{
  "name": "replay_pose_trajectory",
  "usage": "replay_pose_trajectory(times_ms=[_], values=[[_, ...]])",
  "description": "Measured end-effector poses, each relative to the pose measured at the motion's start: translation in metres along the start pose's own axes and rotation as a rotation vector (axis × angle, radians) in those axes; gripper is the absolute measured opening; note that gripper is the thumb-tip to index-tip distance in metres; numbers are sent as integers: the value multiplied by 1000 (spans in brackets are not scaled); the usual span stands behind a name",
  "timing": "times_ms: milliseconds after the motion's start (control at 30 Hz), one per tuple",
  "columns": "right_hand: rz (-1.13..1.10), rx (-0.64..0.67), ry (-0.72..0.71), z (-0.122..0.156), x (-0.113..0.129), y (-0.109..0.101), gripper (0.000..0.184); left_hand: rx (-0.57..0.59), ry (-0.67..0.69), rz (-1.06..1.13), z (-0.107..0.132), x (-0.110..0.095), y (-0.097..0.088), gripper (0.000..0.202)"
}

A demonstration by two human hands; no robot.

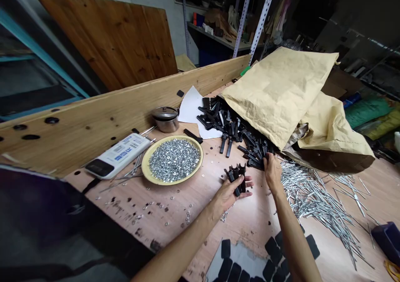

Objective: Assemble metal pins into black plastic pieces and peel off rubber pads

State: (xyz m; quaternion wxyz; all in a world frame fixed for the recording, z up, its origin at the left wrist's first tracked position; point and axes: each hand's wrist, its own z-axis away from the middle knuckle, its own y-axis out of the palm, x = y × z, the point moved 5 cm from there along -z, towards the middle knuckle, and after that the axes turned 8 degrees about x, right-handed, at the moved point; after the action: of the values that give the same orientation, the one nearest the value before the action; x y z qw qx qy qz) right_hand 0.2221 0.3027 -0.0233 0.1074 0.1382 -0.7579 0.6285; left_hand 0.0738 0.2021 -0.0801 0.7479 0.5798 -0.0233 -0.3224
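Note:
In the middle of the table, my left hand (231, 192) holds several black plastic clips (236, 178) side by side, its thumb over them and its fingers stretched out beneath. My right hand (273, 173) reaches to the near edge of a heap of black plastic clips (231, 126). Its fingertips are closed at the heap, and what they pinch is hidden. The heap spills from the mouth of a large brown paper sack (281, 90). Right of my right hand lies a pile of thin metal rods (315, 198).
A yellow bowl (146, 178) of small metal nuts or washers stands at left, near a white box-like device (120, 155) and a lidded metal pot (167, 119). Black pads (229, 269) lie on a sheet at the near edge. A wooden board (131, 103) borders the far side.

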Motion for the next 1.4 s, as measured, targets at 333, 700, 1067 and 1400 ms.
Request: replay_pose_trajectory(times_ms=[333,700,1067,1400], values=[[-415,21,-295,106,55,-10,30,-29,172,-24,-1,-3,0,41],[332,243,21,39,8,3,16,-131,156,-31,-2,-5,-2,40],[-616,83,80,99,25,-1,57,-144,201,-23,-2,-6,-3,29],[-1033,302,292,128,63,27,52,-268,187,-181,-1,6,-7,36]])
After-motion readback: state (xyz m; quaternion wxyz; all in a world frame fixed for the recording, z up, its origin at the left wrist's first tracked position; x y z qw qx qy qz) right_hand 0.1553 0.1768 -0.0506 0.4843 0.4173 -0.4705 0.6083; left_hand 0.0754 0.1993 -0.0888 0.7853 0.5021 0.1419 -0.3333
